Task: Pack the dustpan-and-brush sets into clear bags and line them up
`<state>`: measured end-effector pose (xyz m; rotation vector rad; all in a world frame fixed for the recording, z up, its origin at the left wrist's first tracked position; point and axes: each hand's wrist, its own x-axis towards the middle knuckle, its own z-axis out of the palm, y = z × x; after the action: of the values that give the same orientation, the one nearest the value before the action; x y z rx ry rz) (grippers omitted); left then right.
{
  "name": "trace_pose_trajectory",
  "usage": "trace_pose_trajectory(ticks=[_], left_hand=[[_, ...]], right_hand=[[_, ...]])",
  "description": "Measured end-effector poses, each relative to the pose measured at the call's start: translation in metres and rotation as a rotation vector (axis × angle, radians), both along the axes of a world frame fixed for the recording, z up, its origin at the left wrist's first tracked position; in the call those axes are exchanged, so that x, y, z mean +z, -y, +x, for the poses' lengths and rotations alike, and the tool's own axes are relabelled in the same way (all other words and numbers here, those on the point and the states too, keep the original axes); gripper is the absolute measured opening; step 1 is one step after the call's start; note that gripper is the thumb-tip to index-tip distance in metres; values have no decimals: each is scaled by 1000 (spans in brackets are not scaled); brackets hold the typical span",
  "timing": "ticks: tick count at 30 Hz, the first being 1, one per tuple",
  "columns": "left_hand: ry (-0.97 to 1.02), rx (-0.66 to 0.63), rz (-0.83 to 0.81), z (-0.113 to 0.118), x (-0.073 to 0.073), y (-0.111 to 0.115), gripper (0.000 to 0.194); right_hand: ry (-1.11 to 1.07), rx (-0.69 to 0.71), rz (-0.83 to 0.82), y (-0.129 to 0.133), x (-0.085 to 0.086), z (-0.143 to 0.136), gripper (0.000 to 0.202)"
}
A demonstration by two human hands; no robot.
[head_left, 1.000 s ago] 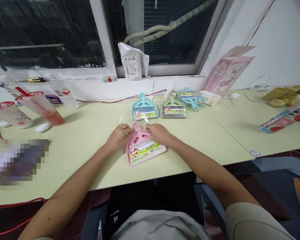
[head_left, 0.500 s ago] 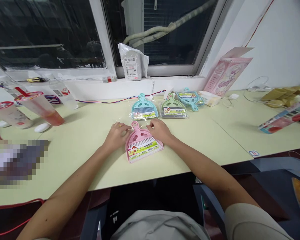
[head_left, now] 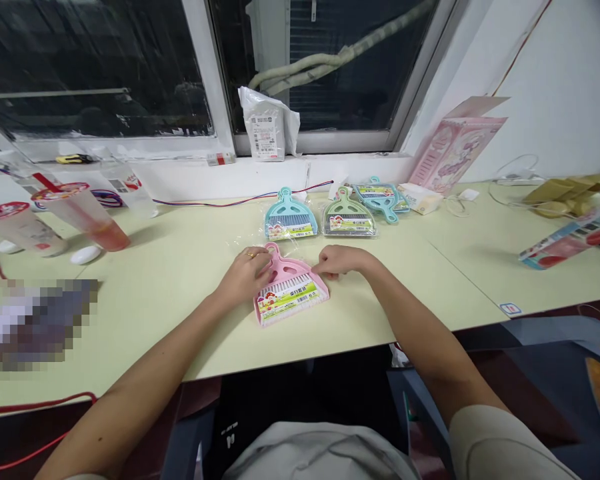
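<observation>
The dustpan [head_left: 293, 270] is smooth pink plastic.

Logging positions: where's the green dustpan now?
The green dustpan sits right of centre in the head view, on the table between blue dustpans, beyond the right hand.

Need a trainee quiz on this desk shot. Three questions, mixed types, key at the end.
1. Multiple choice: what colour is the dustpan set between the left hand and the right hand?
A) green
B) pink
C) blue

2. True or false: the pink box stands to the right of the white parcel at the window.

3. Fill in: a gold-coloured ring shows on the person's ____ hand.

Key:
1. B, the pink dustpan set.
2. True.
3. Left.
</observation>
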<state>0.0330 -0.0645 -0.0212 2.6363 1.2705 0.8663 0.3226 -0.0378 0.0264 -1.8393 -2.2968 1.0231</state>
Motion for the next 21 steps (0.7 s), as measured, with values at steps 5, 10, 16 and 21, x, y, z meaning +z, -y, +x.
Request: trace_pose_trajectory(ticks=[5, 10, 16, 21], left_hand=[[-1, -38, 3, 0, -10, -11, 26], [-33, -49, 10, 0, -9, -12, 30], [-43, -82, -20, -6, 0, -11, 41], [-129, -68, -31, -18, 7, -14, 43]], right_hand=[[58, 224, -244, 11, 19, 8, 24], [89, 207, -58, 15, 13, -3, 22], [263, 93, 259, 13, 4, -11, 20], [336, 41, 421, 6, -11, -17, 18]])
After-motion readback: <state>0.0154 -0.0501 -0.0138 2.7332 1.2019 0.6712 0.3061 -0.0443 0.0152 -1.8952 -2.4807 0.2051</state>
